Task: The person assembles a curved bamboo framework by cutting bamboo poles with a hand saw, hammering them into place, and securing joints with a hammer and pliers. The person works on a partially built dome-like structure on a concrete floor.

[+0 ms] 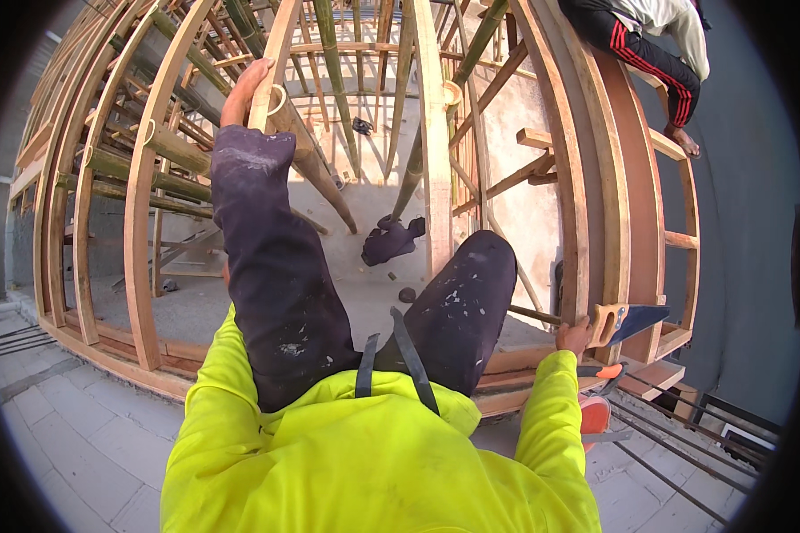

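My right hand (573, 336) is closed on the end of a timber beam (576, 266), right beside the light wooden handle of a handsaw (629, 323). The saw lies across the timbers with its blade pointing right; its handle hole looks free of fingers. Most of my left hand (227, 272) is hidden behind my left thigh, so its fingers cannot be made out. My bare left foot (245, 89) rests on another beam (278, 58). Under my right hand lies a tool with an orange handle (601, 371).
Curved timber framing (138, 249) spans left and ahead, with bamboo poles (329, 80) propped below over a deep drop to the floor (347, 266). A co-worker's striped trouser leg (653, 67) is at upper right. Metal rods (684, 444) cross the block wall (107, 444) at lower right.
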Motion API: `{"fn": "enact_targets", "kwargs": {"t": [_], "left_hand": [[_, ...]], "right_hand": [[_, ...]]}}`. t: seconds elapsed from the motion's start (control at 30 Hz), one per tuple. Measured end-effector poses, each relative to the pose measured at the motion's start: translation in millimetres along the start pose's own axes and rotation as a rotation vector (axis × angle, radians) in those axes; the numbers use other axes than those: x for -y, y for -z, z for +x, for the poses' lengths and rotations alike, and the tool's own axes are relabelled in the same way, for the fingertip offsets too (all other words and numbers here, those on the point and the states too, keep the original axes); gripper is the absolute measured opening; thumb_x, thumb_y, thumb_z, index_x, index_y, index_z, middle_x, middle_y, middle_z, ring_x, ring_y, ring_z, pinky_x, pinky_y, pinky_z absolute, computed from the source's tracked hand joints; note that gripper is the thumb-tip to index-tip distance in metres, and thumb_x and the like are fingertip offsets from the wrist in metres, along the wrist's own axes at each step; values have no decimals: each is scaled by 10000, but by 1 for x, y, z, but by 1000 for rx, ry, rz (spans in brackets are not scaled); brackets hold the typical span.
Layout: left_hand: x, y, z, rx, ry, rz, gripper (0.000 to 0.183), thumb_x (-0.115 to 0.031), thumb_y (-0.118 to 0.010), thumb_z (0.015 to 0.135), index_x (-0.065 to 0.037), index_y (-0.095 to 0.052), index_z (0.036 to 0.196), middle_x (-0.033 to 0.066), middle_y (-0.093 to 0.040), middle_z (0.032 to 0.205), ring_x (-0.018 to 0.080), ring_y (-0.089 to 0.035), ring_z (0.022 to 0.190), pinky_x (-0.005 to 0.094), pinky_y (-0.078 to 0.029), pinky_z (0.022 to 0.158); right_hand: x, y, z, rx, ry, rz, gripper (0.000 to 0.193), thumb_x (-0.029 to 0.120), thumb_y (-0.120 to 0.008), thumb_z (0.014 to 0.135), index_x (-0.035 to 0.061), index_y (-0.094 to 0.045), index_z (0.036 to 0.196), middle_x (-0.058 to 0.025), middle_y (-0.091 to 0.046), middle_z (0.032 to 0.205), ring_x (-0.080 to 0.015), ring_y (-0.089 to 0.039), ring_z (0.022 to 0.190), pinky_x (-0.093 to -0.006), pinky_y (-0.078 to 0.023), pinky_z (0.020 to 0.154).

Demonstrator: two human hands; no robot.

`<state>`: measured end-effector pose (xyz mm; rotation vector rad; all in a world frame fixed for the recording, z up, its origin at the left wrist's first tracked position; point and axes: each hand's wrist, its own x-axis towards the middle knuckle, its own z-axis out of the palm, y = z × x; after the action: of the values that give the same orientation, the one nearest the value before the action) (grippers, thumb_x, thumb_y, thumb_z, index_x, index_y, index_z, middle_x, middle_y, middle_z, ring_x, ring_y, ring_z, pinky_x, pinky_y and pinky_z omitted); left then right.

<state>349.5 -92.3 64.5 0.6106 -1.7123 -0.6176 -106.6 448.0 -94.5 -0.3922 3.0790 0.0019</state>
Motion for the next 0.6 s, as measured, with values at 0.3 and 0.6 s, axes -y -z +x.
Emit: {"fn": "enact_targets", "kwargs": {"t": [0.3,0.6], "left_hand": [[48,-11,61,-22,298,43,564,-214,-577,862,-106,-557,1416,167,-553,1420,288,-494,1361,389,-355,1135],[18,62,-203,232,842,895,547,-376,-517,933,-116,-572,1412,208,-570,1397,320,-514,1344,421,-382,1114]], "right_hand": [[-2,0,11,-35,-23,-128,746,224,-711,761,83,-419,1433,-231,-469,1352,-435,-496,1256,-570,-466,991],[-14,10,26,-61,-212,-127,732,166,-642,773,102,-417,1467,-109,-414,1500,-377,-437,1374,-562,-421,1069]]}}
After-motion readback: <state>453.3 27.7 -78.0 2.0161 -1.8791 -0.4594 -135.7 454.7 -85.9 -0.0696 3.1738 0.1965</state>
